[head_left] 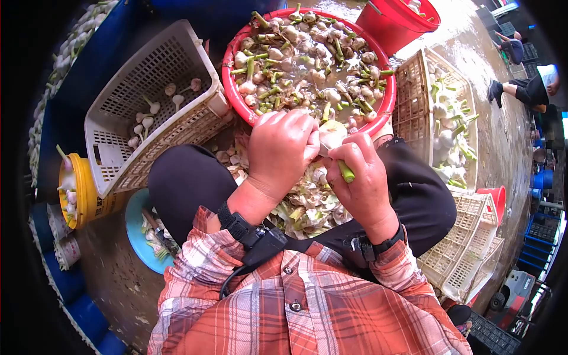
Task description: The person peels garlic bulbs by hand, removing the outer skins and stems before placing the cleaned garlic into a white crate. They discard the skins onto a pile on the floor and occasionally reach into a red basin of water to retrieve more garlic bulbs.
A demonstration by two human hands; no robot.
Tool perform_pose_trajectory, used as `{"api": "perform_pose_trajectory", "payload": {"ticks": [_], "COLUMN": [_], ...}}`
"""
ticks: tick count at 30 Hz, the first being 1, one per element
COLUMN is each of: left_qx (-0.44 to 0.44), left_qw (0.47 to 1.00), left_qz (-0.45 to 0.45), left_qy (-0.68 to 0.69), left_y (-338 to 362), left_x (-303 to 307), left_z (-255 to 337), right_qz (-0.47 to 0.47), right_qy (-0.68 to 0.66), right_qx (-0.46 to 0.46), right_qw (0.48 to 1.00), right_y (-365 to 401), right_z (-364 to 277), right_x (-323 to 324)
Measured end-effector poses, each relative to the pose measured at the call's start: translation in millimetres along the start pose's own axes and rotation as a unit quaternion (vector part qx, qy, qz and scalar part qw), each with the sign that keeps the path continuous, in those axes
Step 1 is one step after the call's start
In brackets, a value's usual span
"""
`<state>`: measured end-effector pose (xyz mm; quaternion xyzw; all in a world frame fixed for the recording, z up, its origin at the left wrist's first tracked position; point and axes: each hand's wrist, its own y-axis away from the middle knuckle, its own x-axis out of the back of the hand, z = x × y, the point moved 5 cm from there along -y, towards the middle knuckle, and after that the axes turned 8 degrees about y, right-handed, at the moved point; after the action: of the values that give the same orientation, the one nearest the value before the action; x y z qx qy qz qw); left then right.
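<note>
Between my hands, over the front rim of a red tub [387,109], is a white garlic bulb [332,134] with a green stem [346,171]. My right hand [362,177] is closed around the stem, its fingers just under the bulb. Against the bulb's left side, my left hand [279,145] is curled with the thumb pressed in; what lies inside its fingers is hidden. A thin greyish edge shows between the two hands. Many garlic bulbs [284,53] with cut stems sit in water in the tub. Loose peelings [305,204] are heaped between my legs.
A white crate [177,50] with several bulbs tilts at left, near a yellow bucket [89,189] and a blue basin [136,228] holding a brown-handled tool [151,219]. Another crate [411,89] of stemmed garlic stands at right, below a red bucket [378,29]. People [526,86] are farther right.
</note>
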<state>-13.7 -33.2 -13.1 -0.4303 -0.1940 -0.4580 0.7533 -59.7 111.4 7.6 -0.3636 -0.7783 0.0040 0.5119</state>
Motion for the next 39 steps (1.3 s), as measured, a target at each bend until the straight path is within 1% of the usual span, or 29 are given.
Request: {"api": "perform_pose_trajectory", "payload": {"ticks": [1, 3, 5, 6, 7, 8, 9, 10, 11, 12, 13, 15, 17, 18, 19, 21, 23, 25, 26, 28, 29, 30, 31, 32, 33, 35, 36, 37, 39], "left_qx": [0.033, 0.070, 0.147, 0.132, 0.135, 0.181, 0.224, 0.216, 0.213, 0.162, 0.109, 0.084, -0.020, -0.033, -0.031, 0.064, 0.153, 0.164, 0.163, 0.216, 0.216, 0.285, 0.334, 0.337, 0.335, 0.390, 0.380, 0.390, 0.334], "left_qw": [0.999, 0.996, 0.988, 0.990, 0.988, 0.969, 0.933, 0.932, 0.932, 0.963, 0.977, 0.982, 0.998, 0.998, 0.998, 0.997, 0.986, 0.984, 0.984, 0.963, 0.963, 0.911, 0.798, 0.769, 0.769, 0.713, 0.752, 0.743, 0.773], "left_qz": [0.017, 0.048, 0.055, 0.036, -0.067, -0.165, -0.260, -0.251, -0.256, -0.139, -0.017, -0.011, 0.005, 0.024, 0.022, -0.003, 0.009, -0.065, -0.064, -0.159, -0.159, -0.115, -0.064, -0.087, -0.086, -0.114, -0.107, -0.109, -0.162], "left_qy": [0.033, 0.022, 0.015, -0.023, -0.026, 0.042, 0.107, 0.146, 0.144, 0.164, 0.183, 0.171, 0.055, 0.052, 0.049, 0.029, 0.062, 0.027, 0.029, 0.035, 0.035, 0.275, 0.498, 0.536, 0.537, 0.571, 0.528, 0.533, 0.515], "left_y": [0.3, -0.4, 0.7, 2.3, 7.1, 17.6, 26.8, 27.3, 23.3, 13.0, 7.4, 6.0, 6.2, 4.5, 2.6, -2.8, 1.2, 6.3, 10.2, 20.3, 20.6, 16.6, 11.8, 10.4, 12.5, 22.3, 21.0, 17.6, 28.5], "left_x": [1.7, 10.7, 22.2, 22.9, 12.4, 0.0, -10.1, -13.9, -17.2, -7.6, 2.5, -1.9, -2.9, -2.0, -0.2, 3.5, 3.3, 3.3, 4.2, -4.3, -4.9, -3.3, -4.5, -6.4, -9.5, -27.8, -28.3, -24.0, -44.6], "left_z": [-4.7, -17.0, -39.7, -44.2, -44.6, -41.2, -29.9, -19.5, -13.3, -3.6, 5.3, 9.6, 16.2, 16.4, 14.7, 1.1, -28.8, -34.1, -36.2, -41.7, -40.9, -35.2, -28.5, -19.8, -22.6, -34.6, -36.2, -27.2, -36.7], "right_qz": [0.001, -0.010, -0.014, 0.002, 0.020, 0.015, 0.012, -0.008, -0.018, -0.021, -0.024, -0.029, -0.018, -0.018, -0.019, -0.021, -0.027, -0.040, -0.050, -0.056, -0.056, -0.041, -0.025, -0.028, -0.027, -0.045, -0.054, -0.026, 0.007], "right_qy": [0.002, -0.023, -0.061, -0.042, -0.021, -0.007, 0.007, 0.014, 0.013, 0.029, 0.046, 0.080, 0.083, 0.082, 0.070, 0.055, 0.014, 0.028, 0.056, 0.088, 0.087, 0.090, 0.094, 0.102, 0.104, 0.070, 0.020, -0.071, -0.244], "right_qx": [-0.001, 0.043, 0.020, 0.022, 0.022, 0.022, 0.024, 0.029, 0.030, 0.027, 0.026, 0.020, 0.007, 0.007, 0.006, 0.010, 0.060, 0.075, 0.104, 0.135, 0.134, 0.152, 0.170, 0.183, 0.185, 0.185, 0.152, 0.111, -0.014], "right_qw": [1.000, 0.999, 0.998, 0.999, 0.999, 1.000, 1.000, 0.999, 0.999, 0.999, 0.998, 0.996, 0.996, 0.996, 0.997, 0.998, 0.998, 0.996, 0.992, 0.985, 0.985, 0.983, 0.981, 0.977, 0.977, 0.979, 0.987, 0.991, 0.970], "right_y": [0.9, 1.9, 7.9, 9.3, 11.7, 12.0, 11.3, 11.6, 13.6, 14.8, 14.9, 11.9, 7.5, 7.5, 7.2, 7.2, 12.4, 11.3, 11.5, 12.5, 13.1, 14.4, 14.5, 12.7, 11.7, 11.6, 12.2, 13.8, 17.0], "right_z": [3.4, 4.3, 12.6, 16.1, 18.5, 17.9, 16.3, 14.0, 11.1, 7.0, 2.4, -7.7, -11.9, -12.7, -14.8, -14.6, -6.1, -4.0, -2.2, -2.0, -1.2, -2.1, -3.3, -6.4, -8.6, -10.8, -10.1, -6.4, 8.5], "right_x": [7.4, 22.3, 36.3, 41.7, 46.3, 46.3, 44.5, 40.1, 35.3, 31.6, 28.0, 21.5, 15.8, 14.6, 13.3, 11.1, 17.9, 26.9, 28.4, 32.0, 31.2, 31.7, 33.0, 32.4, 31.0, 28.4, 28.3, 28.1, 31.5]}}
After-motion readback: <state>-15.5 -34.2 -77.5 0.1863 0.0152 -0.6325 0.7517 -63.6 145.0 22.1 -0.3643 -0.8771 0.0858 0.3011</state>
